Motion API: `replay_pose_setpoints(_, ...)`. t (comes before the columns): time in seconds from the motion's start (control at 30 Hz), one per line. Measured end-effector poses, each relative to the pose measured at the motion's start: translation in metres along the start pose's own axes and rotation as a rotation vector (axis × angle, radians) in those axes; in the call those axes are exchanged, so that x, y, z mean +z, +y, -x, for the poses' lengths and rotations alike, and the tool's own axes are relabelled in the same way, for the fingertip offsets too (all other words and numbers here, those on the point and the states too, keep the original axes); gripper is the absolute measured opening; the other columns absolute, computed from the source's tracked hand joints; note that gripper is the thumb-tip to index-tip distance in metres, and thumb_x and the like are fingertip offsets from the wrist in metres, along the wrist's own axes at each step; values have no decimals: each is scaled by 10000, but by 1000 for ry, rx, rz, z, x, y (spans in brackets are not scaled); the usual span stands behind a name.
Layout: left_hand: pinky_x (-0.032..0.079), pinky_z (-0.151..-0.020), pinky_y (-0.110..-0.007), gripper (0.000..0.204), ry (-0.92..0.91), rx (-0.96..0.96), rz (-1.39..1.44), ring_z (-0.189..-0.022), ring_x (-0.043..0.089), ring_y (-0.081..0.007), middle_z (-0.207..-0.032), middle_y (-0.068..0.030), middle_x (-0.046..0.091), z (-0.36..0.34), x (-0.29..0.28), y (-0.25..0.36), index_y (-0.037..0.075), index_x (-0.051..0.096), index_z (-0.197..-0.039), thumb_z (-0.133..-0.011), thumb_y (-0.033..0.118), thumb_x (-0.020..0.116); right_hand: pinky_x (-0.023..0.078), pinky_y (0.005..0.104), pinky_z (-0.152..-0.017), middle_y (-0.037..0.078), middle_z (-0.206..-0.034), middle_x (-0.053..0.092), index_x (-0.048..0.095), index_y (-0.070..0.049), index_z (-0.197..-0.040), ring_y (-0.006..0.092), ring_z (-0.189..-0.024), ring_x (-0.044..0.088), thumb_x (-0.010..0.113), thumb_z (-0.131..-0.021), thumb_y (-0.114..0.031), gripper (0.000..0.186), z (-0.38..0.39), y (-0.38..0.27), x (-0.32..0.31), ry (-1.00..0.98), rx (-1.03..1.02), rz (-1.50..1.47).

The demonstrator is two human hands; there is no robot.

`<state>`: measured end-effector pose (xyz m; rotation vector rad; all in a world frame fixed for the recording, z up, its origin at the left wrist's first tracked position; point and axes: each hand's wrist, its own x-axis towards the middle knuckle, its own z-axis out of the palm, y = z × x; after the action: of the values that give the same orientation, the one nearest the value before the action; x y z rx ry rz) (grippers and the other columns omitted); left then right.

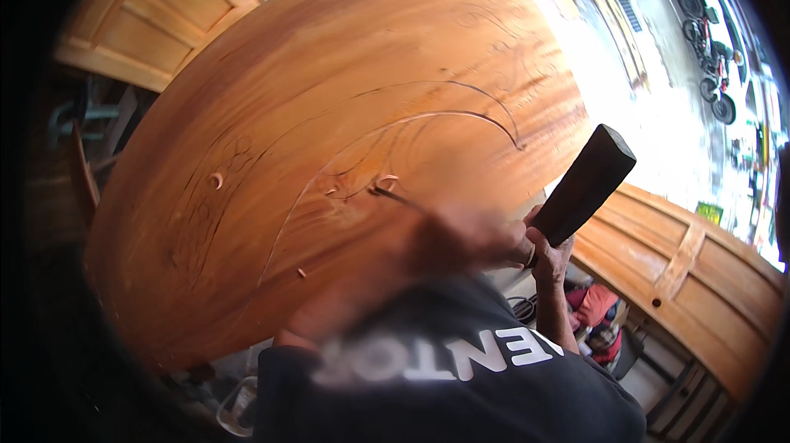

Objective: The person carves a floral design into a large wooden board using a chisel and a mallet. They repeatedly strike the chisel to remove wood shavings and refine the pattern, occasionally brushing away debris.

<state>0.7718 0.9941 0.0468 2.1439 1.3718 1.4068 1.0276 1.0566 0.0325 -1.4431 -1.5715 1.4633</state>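
Left hand [461,237] blurred, gripping chisel [399,194]; right hand [550,252] clenched round dark mallet [586,184]; risk: glancing blow, chisel skids, gouges panel [329,114] past pencilled curve.

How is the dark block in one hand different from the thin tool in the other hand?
The mallet is thick, blocky and dark; the chisel is thin like a rod. The right hand holds the mallet raised off the wood; the left hand holds the chisel with its tip on the carved board. Both are gripped.
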Motion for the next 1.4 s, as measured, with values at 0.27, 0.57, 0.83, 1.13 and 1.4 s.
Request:
replay_pose_setpoints(0.27,456,-514,-344,224,-191,153,107,-573,564,-201,-693,-10,514,-53,58,15,173,611,-873,-830,336,758,521,315,-842,72,-996,691,663,28,-1144,189,-908,637,813,-748,-165,465,33,26,-23,333,-11,-151)
replay_pose_setpoints(0.57,442,-502,-332,190,-322,362,278,-539,523,-179,-660,-12,486,-81,120,24,167,555,-782,-861,264,698,529,325,-835,60,-1024,690,665,-5,-1123,187,-917,646,823,-795,-154,393,73,74,-65,444,88,-101)
replay_pose_setpoints(0.83,412,-457,-308,278,-230,432,202,-499,485,-140,-610,12,448,-92,117,25,159,528,-747,-882,282,738,521,318,-779,28,-940,681,666,-28,-1051,155,-840,632,838,-776,-84,330,114,40,-49,584,31,-171)
replay_pose_setpoints(1.13,459,-516,-322,459,216,48,260,-567,571,-201,-719,-56,595,-103,88,11,92,600,-965,-806,446,845,506,302,-717,38,-853,676,675,-14,-994,158,-778,630,851,-737,-89,320,68,29,-59,359,34,-280)
replay_pose_setpoints(1.4,533,-667,-361,575,904,-498,500,-779,567,-207,-967,-115,522,-114,68,-44,39,440,-1219,-1042,586,435,517,320,-743,72,-930,678,648,-2,-1074,182,-837,643,855,-714,-195,458,-40,56,-116,40,-34,-181)
